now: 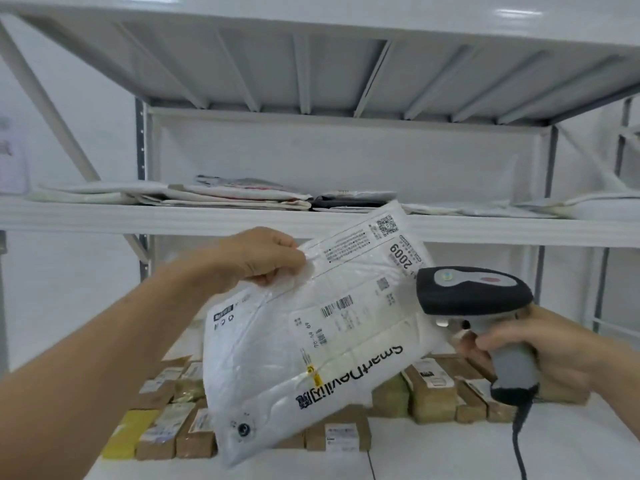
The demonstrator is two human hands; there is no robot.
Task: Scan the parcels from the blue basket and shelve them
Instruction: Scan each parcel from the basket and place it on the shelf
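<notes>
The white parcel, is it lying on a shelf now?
No, the left hand pinches the white parcel by its top edge and holds it up in front of the shelf, beside the scanner.

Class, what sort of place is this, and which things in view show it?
Probably a parcel storeroom: white metal shelving holds flat mailers and small cardboard boxes, and the right hand grips a barcode scanner beside the labelled parcel the left hand holds.
</notes>
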